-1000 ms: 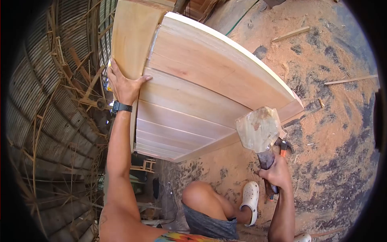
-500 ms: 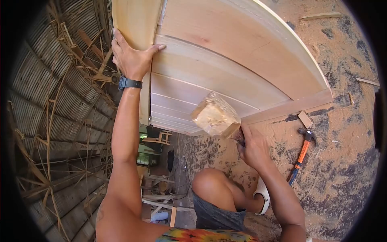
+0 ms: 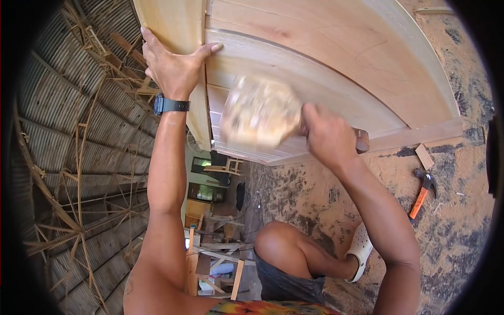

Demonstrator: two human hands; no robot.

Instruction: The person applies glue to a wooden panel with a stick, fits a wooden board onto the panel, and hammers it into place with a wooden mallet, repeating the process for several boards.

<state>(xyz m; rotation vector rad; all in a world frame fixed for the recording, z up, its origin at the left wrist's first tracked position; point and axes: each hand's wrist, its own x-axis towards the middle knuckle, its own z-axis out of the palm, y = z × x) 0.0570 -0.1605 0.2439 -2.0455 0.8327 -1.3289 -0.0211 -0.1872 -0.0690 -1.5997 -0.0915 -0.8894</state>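
My left hand (image 3: 176, 65), with a black watch at the wrist, grips the edge board (image 3: 176, 21) of a large pale wooden panel (image 3: 315, 58), its thumb on the panel's side and its fingers over the outer edge. In my right hand (image 3: 331, 134) is the handle of a wooden mallet (image 3: 260, 113), closed in the fingers. The mallet's blocky head is blurred by motion and lies in front of the panel's narrow slats, close to the edge board. Whether it touches the wood I cannot tell.
An orange-handled hammer (image 3: 422, 194) lies on the sawdust-covered ground (image 3: 446, 236) at the right, beside a small wood block (image 3: 424, 156). My bent knee (image 3: 281, 249) is below the panel. Wooden frames and offcuts (image 3: 226, 244) stand lower left of it.
The mallet in my right hand has moved left and up toward the edge board, and more of its handle shows. My left hand keeps its hold. The view has shifted slightly.
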